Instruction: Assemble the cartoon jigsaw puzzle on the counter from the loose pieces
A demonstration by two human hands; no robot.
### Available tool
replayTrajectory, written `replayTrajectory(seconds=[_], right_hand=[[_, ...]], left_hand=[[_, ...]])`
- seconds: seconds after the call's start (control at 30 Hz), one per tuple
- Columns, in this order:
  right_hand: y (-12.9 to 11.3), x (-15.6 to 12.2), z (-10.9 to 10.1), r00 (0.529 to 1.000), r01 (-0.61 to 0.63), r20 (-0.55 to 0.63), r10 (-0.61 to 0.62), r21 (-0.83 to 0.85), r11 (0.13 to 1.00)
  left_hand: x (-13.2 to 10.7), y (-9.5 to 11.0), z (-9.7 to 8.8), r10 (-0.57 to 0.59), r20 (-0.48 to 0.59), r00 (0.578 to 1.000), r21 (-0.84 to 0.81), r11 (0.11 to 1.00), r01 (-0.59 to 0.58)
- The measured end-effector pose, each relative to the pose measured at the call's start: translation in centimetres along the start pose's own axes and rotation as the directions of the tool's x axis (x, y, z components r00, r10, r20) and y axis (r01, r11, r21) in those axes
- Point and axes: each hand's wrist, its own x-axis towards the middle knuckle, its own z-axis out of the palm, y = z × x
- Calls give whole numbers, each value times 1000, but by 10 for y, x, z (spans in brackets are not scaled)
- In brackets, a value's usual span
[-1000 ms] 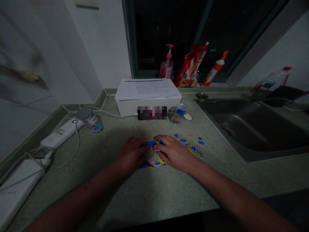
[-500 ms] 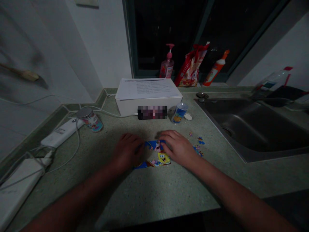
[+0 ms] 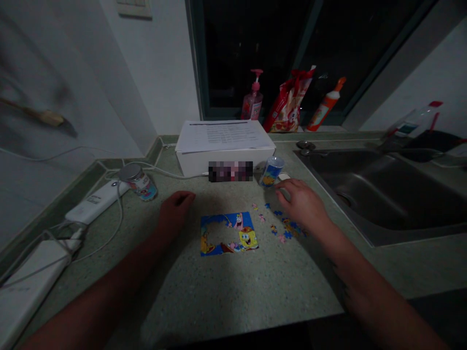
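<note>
A small cartoon jigsaw puzzle (image 3: 228, 233) lies partly assembled on the green speckled counter (image 3: 233, 287), its frame joined and the middle bare. My left hand (image 3: 174, 211) rests on the counter to the puzzle's left, fingers loosely curled, holding nothing. My right hand (image 3: 302, 204) hovers over several loose puzzle pieces (image 3: 282, 228) to the puzzle's right, fingers spread downward. A small blue printed can (image 3: 271, 171) stands just beyond that hand, with its lid (image 3: 283, 176) beside it.
A white box with papers on top (image 3: 224, 146) sits at the back. A lidded tin (image 3: 139, 182), power strips (image 3: 95, 206) and cables lie at the left. A steel sink (image 3: 383, 194) is at the right. Bottles and a snack bag stand on the window sill.
Both hands have lifted off the puzzle and moved apart. The left went left and back, the right went right over the loose pieces. The puzzle is now uncovered.
</note>
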Motion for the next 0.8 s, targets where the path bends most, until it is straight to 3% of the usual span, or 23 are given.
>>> replayTrajectory(seconds=[0.27,0.57,0.8], right_hand=[[26,1,-13,984,-147,83,155,-88,985],[22,0,-9,974,-119,182,137,-108,987],[25,-1,-7,974,-141,163,156,-98,985]], left_hand=[[-4,5,1,-28,0,1000,-41,999,28],[-5,5,1,-31,0,1000,-37,999,31],[-4,7,0,-29,19,999,-20,999,29]])
